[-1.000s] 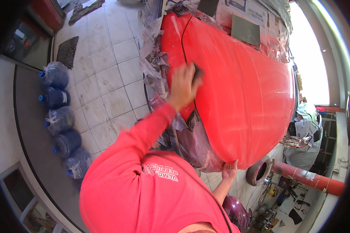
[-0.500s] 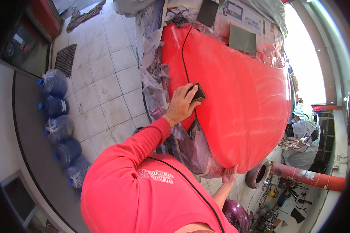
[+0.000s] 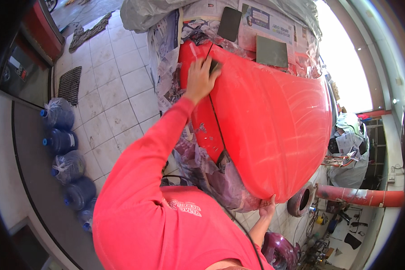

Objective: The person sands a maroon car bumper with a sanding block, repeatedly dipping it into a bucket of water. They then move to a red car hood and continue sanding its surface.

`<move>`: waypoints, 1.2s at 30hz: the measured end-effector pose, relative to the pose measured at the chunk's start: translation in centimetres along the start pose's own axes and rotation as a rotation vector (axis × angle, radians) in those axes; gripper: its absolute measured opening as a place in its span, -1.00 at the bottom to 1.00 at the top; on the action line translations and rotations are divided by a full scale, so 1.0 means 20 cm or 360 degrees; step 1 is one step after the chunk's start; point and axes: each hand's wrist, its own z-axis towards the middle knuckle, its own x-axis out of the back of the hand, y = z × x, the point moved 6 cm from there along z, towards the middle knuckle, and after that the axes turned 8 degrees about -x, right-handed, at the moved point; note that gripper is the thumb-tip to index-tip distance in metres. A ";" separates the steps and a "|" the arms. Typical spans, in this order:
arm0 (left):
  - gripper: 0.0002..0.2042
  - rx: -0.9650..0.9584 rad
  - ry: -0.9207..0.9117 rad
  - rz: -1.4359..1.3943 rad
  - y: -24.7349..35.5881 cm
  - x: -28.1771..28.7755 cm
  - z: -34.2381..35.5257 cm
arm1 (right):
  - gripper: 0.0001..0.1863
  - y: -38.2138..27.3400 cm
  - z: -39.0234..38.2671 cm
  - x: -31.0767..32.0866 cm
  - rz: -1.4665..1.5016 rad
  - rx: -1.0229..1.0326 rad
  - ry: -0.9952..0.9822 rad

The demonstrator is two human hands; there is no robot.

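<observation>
My left hand [image 3: 200, 80] is closed around a small dark sanding block [image 3: 214, 67], partly hidden by the fingers and smeared by motion. The block lies against the red car hood [image 3: 265, 130], by the dark seam that parts it from the red fender [image 3: 202, 128]. Pale dusty swirls mark the hood, and the fender has some bare grey patches. At the hood's near tip, my right hand [image 3: 267, 208] grips the edge, a fingertip on top and the other fingers partly hidden.
Newspaper [image 3: 267, 22] covers the car's far part, with two dark sheets [image 3: 271, 51] lying on it. Purple-tinted masking film [image 3: 234, 186] hangs along the near side. Several water jugs [image 3: 60, 141] line the left wall. A tire [image 3: 300, 200] and a red pipe [image 3: 360, 195] are at right.
My left hand has slid the sanding block away from me along the seam, uncovering more of the fender. The right hand stays at the hood's tip. The view has shifted slightly.
</observation>
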 end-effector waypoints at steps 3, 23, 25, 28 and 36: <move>-0.38 0.0015 -0.0052 0.0020 -0.08 0.02 0.18 | -0.23 0.02 0.05 0.02 0.0019 -0.0040 0.0080; -0.40 -0.0326 -0.0293 -0.0386 0.37 0.15 -0.51 | -0.30 0.01 0.00 0.11 0.0004 -0.0007 0.0218; -0.45 -0.0076 -0.0084 -0.0210 0.05 0.10 -0.17 | -0.29 0.01 0.03 0.07 -0.0006 -0.0050 0.0188; -0.50 0.0128 0.0043 -0.0079 -0.03 0.14 -0.08 | -0.27 0.00 0.07 0.06 -0.0036 -0.0044 0.0117; -0.43 -0.0323 -0.0122 -0.0317 0.56 0.16 -0.68 | -0.46 -0.01 0.08 0.14 0.0054 -0.0135 0.0089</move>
